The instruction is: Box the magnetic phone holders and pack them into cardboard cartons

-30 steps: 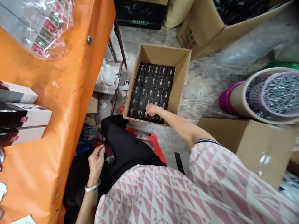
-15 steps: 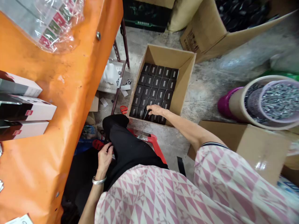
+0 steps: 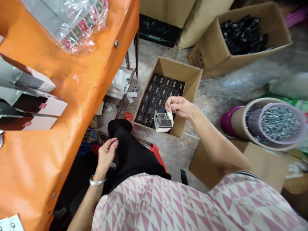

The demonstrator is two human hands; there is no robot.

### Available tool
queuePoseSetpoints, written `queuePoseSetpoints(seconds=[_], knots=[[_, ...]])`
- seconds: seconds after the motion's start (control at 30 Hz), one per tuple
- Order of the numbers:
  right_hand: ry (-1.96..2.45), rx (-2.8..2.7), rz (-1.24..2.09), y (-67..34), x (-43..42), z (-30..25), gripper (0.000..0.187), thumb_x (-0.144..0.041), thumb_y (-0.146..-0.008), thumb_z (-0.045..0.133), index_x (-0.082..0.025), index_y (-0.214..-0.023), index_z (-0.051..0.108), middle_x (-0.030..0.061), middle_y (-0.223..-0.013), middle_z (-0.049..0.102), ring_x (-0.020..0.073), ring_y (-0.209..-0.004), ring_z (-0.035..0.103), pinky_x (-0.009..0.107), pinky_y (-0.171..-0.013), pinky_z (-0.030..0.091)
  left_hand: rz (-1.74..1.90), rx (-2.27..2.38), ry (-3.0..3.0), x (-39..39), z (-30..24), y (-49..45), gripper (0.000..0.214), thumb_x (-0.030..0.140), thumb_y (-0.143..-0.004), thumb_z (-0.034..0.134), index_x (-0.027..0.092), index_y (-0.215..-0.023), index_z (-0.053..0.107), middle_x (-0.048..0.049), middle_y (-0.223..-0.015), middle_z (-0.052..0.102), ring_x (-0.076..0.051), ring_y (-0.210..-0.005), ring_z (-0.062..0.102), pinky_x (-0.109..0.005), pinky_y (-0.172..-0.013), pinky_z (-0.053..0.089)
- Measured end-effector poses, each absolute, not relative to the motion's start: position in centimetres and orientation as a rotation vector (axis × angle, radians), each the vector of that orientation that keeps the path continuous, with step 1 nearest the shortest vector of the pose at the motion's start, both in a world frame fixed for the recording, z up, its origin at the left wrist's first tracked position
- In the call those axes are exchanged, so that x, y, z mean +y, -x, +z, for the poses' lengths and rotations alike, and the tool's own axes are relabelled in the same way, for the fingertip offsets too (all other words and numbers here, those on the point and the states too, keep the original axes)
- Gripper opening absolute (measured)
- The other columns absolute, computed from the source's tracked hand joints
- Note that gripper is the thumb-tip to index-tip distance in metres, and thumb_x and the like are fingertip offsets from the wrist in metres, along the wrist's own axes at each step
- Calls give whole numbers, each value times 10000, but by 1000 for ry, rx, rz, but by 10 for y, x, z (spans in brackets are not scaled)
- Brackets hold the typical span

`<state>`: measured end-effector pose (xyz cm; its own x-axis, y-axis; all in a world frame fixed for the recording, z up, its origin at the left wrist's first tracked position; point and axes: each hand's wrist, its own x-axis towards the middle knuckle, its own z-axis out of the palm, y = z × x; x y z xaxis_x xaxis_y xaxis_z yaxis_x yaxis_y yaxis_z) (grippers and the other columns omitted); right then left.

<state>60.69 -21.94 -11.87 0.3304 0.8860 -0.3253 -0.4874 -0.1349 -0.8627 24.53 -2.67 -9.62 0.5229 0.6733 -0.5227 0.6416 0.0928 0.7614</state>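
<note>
**Right hand (image 3: 181,107) pinches a small clear plastic box (image 3: 163,120) over an open cardboard carton (image 3: 191,78)**

The fingers and thumb close narrowly on the box's top corner; it hangs just above the carton's near end, at the centre of the view, partly over the black boxes (image 3: 161,93) packed in rows inside; the left hand (image 3: 107,154) stands apart at 7 o'clock, fingers loosely curled and part open, holding nothing visible, just above black trousers (image 3: 127,154); a silver bangle (image 3: 97,181) circles that wrist; an orange-covered bench (image 3: 72,64) fills 9 to 11 o'clock, bearing white-and-black product boxes (image 3: 36,96) and a clear plastic bag (image 3: 72,22); a carton of black pieces (image 3: 243,35) sits at 1 o'clock; at 3 o'clock a tilted cardboard drum (image 3: 240,123) holds a purple basket (image 3: 279,123) of small silvery parts; a red plastic stool (image 3: 156,154) shows at 6 o'clock, partly hidden.
</note>
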Motion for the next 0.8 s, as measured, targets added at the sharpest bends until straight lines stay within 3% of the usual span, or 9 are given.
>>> queuePoseSetpoints(seconds=[0.1, 0.2, 0.33, 0.43, 0.53, 0.63, 0.73, 0.8], knots=[[1058, -494, 1293, -577, -206, -66, 474, -516, -605, 874, -186, -668, 539, -29, -552, 529, 89, -521, 444, 213, -474, 330, 53, 805, -1421, -34, -72, -288, 571, 461, -751, 755, 172, -1231, 641, -133, -1221, 682, -262, -1140, 633, -407, -1004, 489], [918, -487, 1393, -530, -185, -38, 425, -483, -660, 850, -196, -675, 538, -35, -549, 511, 94, -521, 445, 220, -480, 343, -5, 444, -1280, -37, -54, -312, 814, 416, -645, 861, 256, -1380, 550, -109, -1403, 573, -292, -1297, 518, -403, -1079, 404], [833, -394, 1458, -467, -163, -42, 350, -434, -669, 852, -192, -771, 620, -31, -665, 593, 89, -573, 507, 211, -528, 412, -149, 393, -941, -46, -50, -287, 795, 482, -625, 865, 176, -1311, 607, -124, -1160, 688, -265, -1009, 653, -347, -883, 478], [974, -264, 1350, -421, -165, -58, 451, -450, -633, 880, -223, -971, 686, -17, -892, 679, 100, -727, 599, 206, -642, 486, -51, 591, -854, -63, -58, -240, 687, 448, -637, 868, 165, -1220, 640, -75, -989, 706, -183, -838, 646, -281, -782, 464], [1050, -139, 1319, -376, -187, -69, 585, -665, -688, 764, -231, -1072, 689, 35, -1073, 699, 168, -940, 641, 270, -806, 530, 41, 755, -820, -82, -66, -196, 657, 416, -619, 888, 190, -1177, 624, -32, -931, 688, -149, -815, 622, -255, -774, 448], [969, -88, 1389, -339, -211, -70, 811, -883, -656, 577, -218, -1109, 680, 100, -1187, 682, 257, -1075, 629, 380, -917, 527, 137, 840, -716, -95, -69, -173, 661, 572, -610, 847, 181, -1089, 615, -22, -884, 667, -147, -784, 603, -254, -740, 438], [1055, -113, 1339, -319, -220, -66, 644, -708, -699, 704, -230, -1129, 670, 83, -1180, 689, 255, -1077, 630, 399, -966, 504, 165, 921, -613, -98, -63, -171, 654, 713, -649, 723, 166, -992, 619, -22, -827, 647, -157, -740, 581, -274, -710, 444], [1192, -169, 1280, -318, -218, -62, 451, -453, -742, 745, -240, -1132, 670, 41, -1129, 703, 223, -1029, 639, 385, -976, 495, 150, 979, -638, -96, -56, -177, 529, 585, -640, 756, 161, -925, 622, -7, -781, 628, -147, -707, 558, -266, -685, 438]])
